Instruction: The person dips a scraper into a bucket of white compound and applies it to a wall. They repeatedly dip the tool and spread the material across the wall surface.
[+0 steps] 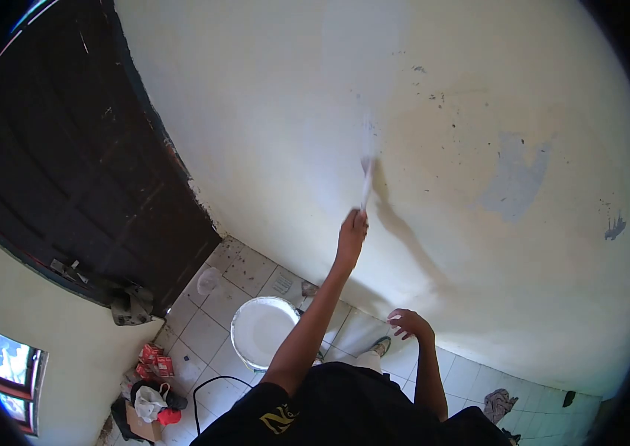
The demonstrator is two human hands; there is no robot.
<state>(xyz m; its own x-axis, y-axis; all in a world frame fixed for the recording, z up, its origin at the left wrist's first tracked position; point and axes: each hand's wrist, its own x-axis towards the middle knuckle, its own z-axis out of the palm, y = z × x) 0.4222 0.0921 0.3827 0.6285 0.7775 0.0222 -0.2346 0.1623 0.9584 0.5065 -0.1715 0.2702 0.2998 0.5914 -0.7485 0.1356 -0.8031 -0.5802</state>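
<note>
My left hand (352,232) is closed around the handle of a paintbrush (366,178), reaching up and out in front of me. The brush's head is at the pale wall (270,141), on a whiter streak running upward; slight blur hides whether the bristles touch. Lower down, my right hand (410,325) hangs near the base of the wall with loosely curled fingers apart, holding nothing that I can make out. A round white bucket (234,334) of white paint stands on the floor, partly behind my left forearm.
A dark door (70,163) fills the left side. Red packets (154,360), a white bag (149,402) and a cardboard box (140,425) lie at lower left. Crumpled cloth (500,405) rests on the tiles at right. Grey patches (515,178) and chips mark the wall.
</note>
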